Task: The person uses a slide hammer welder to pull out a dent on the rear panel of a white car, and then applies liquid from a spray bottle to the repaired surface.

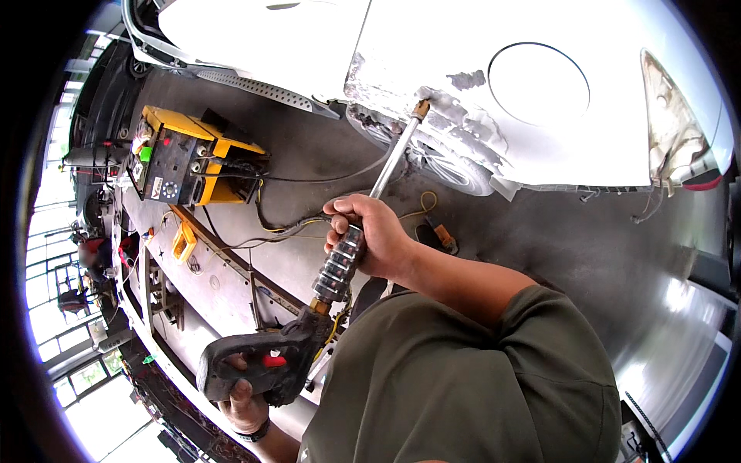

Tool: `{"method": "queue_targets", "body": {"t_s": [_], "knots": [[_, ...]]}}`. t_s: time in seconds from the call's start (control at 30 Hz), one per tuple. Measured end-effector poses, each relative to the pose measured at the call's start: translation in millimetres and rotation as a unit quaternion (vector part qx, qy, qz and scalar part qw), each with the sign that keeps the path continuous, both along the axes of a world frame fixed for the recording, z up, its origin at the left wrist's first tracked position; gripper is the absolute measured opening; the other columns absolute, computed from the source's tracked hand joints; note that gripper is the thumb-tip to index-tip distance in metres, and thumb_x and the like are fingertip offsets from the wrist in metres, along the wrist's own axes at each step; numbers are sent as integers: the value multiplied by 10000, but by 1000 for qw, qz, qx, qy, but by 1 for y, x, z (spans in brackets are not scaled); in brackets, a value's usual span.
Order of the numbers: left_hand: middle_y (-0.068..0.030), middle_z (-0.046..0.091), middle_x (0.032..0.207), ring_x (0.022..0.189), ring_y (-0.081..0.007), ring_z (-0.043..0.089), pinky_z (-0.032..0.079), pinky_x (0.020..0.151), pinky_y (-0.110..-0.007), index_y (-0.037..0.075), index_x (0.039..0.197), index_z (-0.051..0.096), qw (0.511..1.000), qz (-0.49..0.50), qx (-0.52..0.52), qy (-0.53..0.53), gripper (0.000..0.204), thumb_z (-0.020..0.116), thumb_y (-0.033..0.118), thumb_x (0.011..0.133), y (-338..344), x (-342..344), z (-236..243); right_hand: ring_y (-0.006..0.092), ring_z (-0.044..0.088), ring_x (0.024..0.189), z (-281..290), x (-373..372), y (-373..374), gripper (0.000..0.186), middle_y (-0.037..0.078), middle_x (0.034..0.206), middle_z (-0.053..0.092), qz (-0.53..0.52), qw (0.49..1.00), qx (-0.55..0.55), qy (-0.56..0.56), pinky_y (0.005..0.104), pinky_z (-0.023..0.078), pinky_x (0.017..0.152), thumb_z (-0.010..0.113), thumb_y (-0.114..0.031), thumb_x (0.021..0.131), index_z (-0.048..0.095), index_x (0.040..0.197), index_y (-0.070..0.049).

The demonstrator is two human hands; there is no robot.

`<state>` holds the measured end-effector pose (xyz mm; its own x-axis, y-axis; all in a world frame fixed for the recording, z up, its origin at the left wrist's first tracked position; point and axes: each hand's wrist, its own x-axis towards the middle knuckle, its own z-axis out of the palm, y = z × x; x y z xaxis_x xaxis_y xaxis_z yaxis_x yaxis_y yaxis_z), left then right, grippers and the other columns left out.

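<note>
Two hands on puller [363,224]: right hand [378,235] wrapped round ribbed weight mid-shaft, free to slide; left hand [243,401] closed in black pistol grip, steadying rear. Brass tip set against scuffed panel [432,77] above wheel [448,166], shaft aligned with damage. Yellow machine [193,158] nearby on floor, cables trailing.

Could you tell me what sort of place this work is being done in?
Most likely a car wash or auto workshop bay: a white car body with foam near its wheel arch, a metal pressure-washer lance held in both hands, and a yellow and black machine on the concrete floor.
</note>
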<state>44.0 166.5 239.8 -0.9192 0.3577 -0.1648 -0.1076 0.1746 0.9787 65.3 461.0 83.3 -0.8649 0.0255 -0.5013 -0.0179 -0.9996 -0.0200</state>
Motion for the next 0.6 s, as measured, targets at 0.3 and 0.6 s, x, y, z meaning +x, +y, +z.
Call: {"method": "queue_targets", "body": {"t_s": [0.3,0.6], "knots": [[-82,592,1084,1036,-271,640,563,872,-428,39,1162,575,999,-39,27,-7,468,802,275,828,9,-3,7,216,565,706,-2,-3,-1,199,12,688,533,8,1000,-11,11,392,491,739,579,-206,911,569,1025,-44],[-162,590,1292,1205,-367,585,438,1063,-548,57,1139,589,995,-96,12,-5,459,802,313,824,4,-23,7,218,576,682,4,-6,4,302,21,674,553,-3,1000,-19,15,413,500,755,571,-198,907,558,1143,-11]]}}
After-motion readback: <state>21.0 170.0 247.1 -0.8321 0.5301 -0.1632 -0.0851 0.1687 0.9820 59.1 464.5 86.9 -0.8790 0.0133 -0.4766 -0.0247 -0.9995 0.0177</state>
